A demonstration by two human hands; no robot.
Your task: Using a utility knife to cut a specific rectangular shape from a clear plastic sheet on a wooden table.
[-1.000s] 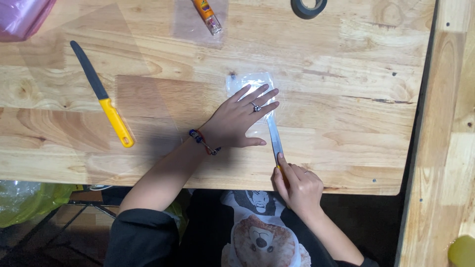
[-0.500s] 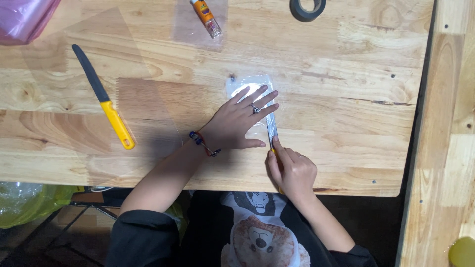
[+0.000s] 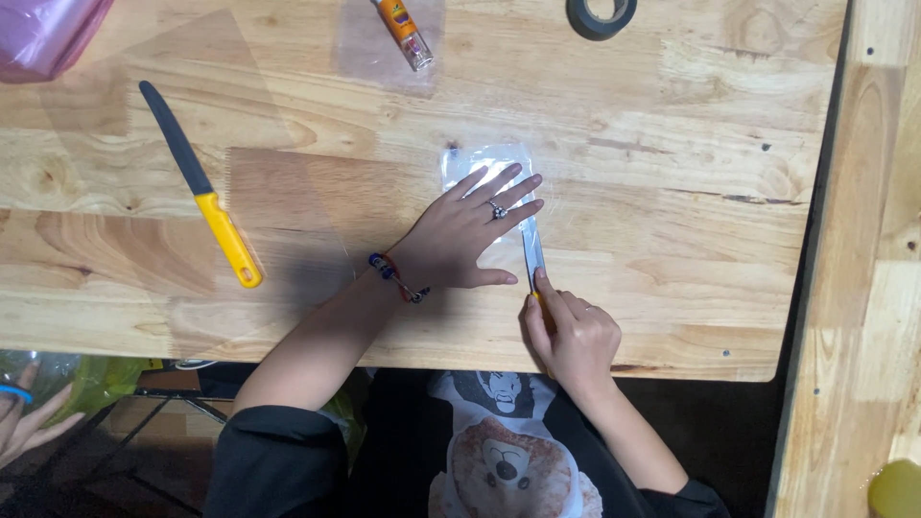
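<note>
The risk I see is the blade wandering into the left hand [image 3: 460, 235]: that hand lies flat with its fingers spread and released, pressing on a small clear plastic sheet [image 3: 484, 163], and the silver knife [image 3: 532, 251] runs right along the fingertips, just beside the ring and little fingers. If the sheet slips on the smooth wooden table [image 3: 672, 192] or the blade is pushed unevenly, I judge the edge could ride toward those fingertips or tear the plastic crookedly. The right hand [image 3: 571, 336] is clenched around the knife's handle at the near edge of the table, forefinger laid along the blade's back. The sheet sits mid-table, mostly under the left palm, its far end showing past the fingertips, the blade at its right edge. A yellow-handled knife [image 3: 201, 182] lies well apart to the left.
</note>
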